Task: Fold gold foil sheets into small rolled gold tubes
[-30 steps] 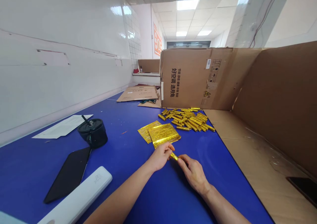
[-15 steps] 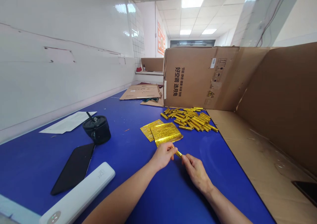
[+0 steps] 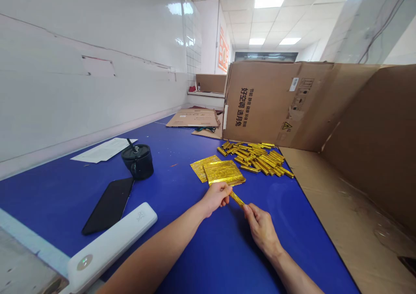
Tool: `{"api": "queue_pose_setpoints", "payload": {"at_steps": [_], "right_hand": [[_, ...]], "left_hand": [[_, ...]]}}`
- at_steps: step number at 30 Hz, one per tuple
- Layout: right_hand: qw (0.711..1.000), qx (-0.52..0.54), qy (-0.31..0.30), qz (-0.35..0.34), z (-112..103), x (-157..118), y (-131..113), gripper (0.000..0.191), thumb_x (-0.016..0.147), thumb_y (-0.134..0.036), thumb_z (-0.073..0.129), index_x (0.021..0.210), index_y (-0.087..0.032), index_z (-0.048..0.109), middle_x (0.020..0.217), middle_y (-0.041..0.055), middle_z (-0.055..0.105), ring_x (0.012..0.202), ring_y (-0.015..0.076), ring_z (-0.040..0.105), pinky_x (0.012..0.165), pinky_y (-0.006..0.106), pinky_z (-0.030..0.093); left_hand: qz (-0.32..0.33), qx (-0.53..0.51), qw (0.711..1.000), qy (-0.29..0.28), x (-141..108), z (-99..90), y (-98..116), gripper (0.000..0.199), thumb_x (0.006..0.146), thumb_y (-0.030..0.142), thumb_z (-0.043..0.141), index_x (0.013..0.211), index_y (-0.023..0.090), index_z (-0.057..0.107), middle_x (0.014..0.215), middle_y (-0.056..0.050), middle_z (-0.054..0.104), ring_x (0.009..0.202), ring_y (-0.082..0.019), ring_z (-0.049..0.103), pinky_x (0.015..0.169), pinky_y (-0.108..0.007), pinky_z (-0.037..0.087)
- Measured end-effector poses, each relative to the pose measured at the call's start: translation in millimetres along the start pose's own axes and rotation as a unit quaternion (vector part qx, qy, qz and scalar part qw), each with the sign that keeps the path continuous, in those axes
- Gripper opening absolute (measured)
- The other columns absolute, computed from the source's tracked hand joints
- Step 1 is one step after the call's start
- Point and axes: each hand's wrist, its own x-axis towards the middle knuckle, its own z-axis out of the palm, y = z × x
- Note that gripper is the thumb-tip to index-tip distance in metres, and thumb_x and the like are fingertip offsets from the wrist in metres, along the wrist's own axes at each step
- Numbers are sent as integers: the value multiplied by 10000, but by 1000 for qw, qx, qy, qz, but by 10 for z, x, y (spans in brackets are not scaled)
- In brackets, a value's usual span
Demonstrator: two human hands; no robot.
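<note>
A narrow gold foil strip (image 3: 237, 199), like a small folded or rolled piece, spans the gap between my two hands. My left hand (image 3: 218, 197) pinches its upper end, close to the near edge of the gold foil sheets (image 3: 224, 172). The fingers of my right hand (image 3: 259, 223) are closed on its lower end. The sheets lie flat and overlapping on the blue table, one partly under the stack. Beyond them is a loose pile of gold foil rolls (image 3: 260, 159), of about the same width as the held strip.
A black lidded mug (image 3: 138, 161), a paper sheet (image 3: 100, 151), a black phone (image 3: 108, 205) and a long white device (image 3: 113, 246) lie to the left. Cardboard walls (image 3: 266, 103) border the back and right of the table (image 3: 175, 190). Flat cardboard (image 3: 193, 118) lies far back.
The view has swung slightly left, so the scene sits farther right. Between my hands, more of the gold strip shows, and they are a little farther apart.
</note>
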Motion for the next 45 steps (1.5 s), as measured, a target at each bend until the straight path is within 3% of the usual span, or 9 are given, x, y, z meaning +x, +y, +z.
{"api": "queue_pose_setpoints", "payload": {"at_steps": [5,9,13,20,29,33,37,45], "right_hand": [[1000,9,24,4,29,-5,20,411,828,-474,301,535,-197,380,475,-56,317,445,88,288,432,214,245],[1000,20,19,6,34,-5,31,400,825,-464,317,539,-193,387,487,-58,306,457,87,278,427,206,244],[1000,20,11,4,30,-3,27,397,824,-465,321,543,-192,388,491,-58,303,462,89,274,433,209,244],[1000,14,15,6,28,-10,27,390,824,-447,325,532,-194,381,482,-59,290,458,89,265,431,208,241],[999,37,1,3,23,-21,-12,398,822,-470,332,543,-191,389,484,-55,312,461,89,282,440,211,244],[990,117,-53,55,-6,-15,-48,411,840,-475,290,585,-183,426,478,-48,367,451,89,331,426,202,272],[984,135,-99,59,8,-8,-29,412,835,-479,311,636,-167,492,493,-38,427,452,90,375,430,199,302],[988,109,-95,61,38,-10,-6,389,812,-474,362,566,-181,429,443,-60,372,417,74,316,391,191,256]], "left_hand": [[-10,-96,995,-8,-77,184,-14,379,581,448,646,695,154,435,571,26,522,457,-70,475,448,-199,376],[-16,-134,991,1,-130,271,-3,364,542,359,692,686,154,428,557,38,503,442,-64,465,442,-200,381],[-23,-136,990,7,-107,234,3,338,545,325,703,669,145,445,541,25,527,415,-62,458,399,-183,352],[-52,-134,990,-12,-45,153,-26,359,690,466,565,661,116,494,540,-31,579,407,-78,499,403,-183,357],[-52,-107,993,-6,-11,130,-72,401,746,509,461,651,120,494,523,-23,560,373,-70,463,370,-177,315],[-41,-67,996,-37,-36,149,-55,416,716,543,471,634,135,473,512,-11,548,379,-75,461,377,-183,315],[-10,-7,998,-56,-110,235,-53,422,699,557,484,589,151,449,443,36,476,362,-68,409,367,-184,283],[41,36,998,-2,-101,220,-102,373,683,479,547,536,143,480,437,48,435,404,-61,371,398,-187,250]]}}
